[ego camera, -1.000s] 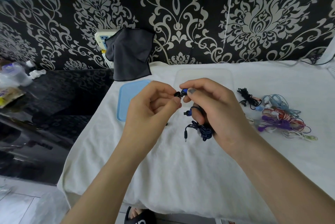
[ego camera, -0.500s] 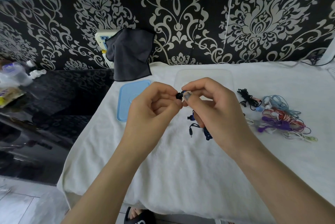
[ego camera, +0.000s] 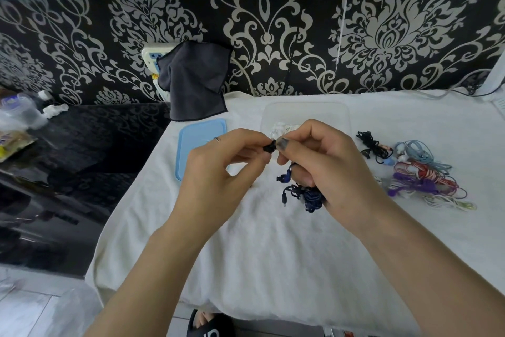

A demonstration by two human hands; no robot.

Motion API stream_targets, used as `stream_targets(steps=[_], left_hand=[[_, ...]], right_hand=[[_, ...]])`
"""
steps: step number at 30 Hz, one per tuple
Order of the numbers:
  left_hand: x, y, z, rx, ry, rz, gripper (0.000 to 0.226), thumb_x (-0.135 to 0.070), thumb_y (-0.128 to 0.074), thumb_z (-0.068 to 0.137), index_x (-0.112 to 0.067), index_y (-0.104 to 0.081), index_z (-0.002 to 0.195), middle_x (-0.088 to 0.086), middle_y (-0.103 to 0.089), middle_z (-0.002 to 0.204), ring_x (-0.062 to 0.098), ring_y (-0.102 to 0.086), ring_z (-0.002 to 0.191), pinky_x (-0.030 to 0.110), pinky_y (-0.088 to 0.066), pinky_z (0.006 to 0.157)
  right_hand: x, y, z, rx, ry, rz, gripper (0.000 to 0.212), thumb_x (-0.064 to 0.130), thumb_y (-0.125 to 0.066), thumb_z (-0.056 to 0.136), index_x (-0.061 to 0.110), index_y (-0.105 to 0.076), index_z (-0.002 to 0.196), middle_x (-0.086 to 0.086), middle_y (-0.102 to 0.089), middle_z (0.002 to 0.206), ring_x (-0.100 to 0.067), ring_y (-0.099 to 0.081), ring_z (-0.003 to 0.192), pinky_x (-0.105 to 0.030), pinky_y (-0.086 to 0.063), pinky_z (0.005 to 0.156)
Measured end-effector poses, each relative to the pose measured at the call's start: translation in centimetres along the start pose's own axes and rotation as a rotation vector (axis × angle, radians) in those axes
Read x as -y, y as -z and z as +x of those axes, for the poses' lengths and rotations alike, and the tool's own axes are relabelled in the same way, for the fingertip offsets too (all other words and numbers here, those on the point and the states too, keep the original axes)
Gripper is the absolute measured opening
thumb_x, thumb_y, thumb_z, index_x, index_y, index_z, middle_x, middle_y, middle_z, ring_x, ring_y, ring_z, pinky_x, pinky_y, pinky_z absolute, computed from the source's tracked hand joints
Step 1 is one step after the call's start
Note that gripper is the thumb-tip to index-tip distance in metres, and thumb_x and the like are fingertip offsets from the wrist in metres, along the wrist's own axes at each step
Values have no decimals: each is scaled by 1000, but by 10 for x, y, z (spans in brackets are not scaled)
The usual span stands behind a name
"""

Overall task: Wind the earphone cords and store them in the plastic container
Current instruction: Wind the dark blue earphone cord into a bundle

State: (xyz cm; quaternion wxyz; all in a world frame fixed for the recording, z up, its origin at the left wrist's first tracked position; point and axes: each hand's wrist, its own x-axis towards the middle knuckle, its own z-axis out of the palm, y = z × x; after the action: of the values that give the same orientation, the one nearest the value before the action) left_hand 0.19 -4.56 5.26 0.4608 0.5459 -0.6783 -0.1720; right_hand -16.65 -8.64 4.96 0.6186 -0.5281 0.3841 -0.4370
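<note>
Both my hands meet above the white towel [ego camera: 273,254]: my left hand [ego camera: 216,172] pinches a small black earbud tip [ego camera: 269,147] between thumb and fingers, and my right hand [ego camera: 328,170] pinches the same piece while its lower fingers curl round the wound blue earphones [ego camera: 306,194]. Left of my hands lies the blue lid [ego camera: 196,140]; just behind them the clear container [ego camera: 314,112]; right of them, the tangled pile of cords [ego camera: 420,172].

A: Any free room near the hands?
B: Bare white tabletop [ego camera: 246,254] below them.
A: And blocking?
B: Clear container [ego camera: 306,112] just behind them, blue lid [ego camera: 196,140] behind the left, tangled earphone pile [ego camera: 418,172] off to the right.
</note>
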Motion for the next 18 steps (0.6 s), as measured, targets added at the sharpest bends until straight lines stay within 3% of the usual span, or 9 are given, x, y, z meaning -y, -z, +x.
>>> stream_targets(steps=[6, 10, 14, 18], left_hand=[[2, 5, 1, -3, -173, 139, 11, -2, -74, 88, -5, -73, 99, -4, -72, 92, 2, -69, 89, 7, -50, 78], [4, 5, 1, 21, -240, 142, 9, -5, -71, 89, -2, -73, 98, 1, -71, 93, 4, -67, 89, 11, -51, 85], [2, 5, -1, 55, -93, -25, 10, 1, -72, 89, -5, -72, 97, 1, -72, 94, 11, -71, 91, 16, -54, 84], [-1, 6, -3, 80, 107, -261, 11, 1, -73, 89, -9, -71, 93, 2, -74, 87, 12, -72, 83, 15, -53, 66]], right_hand=[[2, 2, 2, 76, -122, 131, 16, 6, -63, 93, 7, -63, 77, -5, -62, 67, -10, -30, 43, -21, -30, 47], [4, 5, 2, 125, -162, 174, 18, 4, -62, 93, 8, -62, 75, -8, -59, 68, -10, -27, 43, -20, -29, 46], [3, 6, 2, 161, -145, 192, 21, 3, -61, 94, 9, -63, 73, -10, -59, 68, -9, -26, 42, -20, -30, 45], [3, 7, 0, 193, -113, 192, 24, 1, -60, 94, 9, -63, 72, -13, -57, 67, -9, -27, 41, -19, -31, 46]])
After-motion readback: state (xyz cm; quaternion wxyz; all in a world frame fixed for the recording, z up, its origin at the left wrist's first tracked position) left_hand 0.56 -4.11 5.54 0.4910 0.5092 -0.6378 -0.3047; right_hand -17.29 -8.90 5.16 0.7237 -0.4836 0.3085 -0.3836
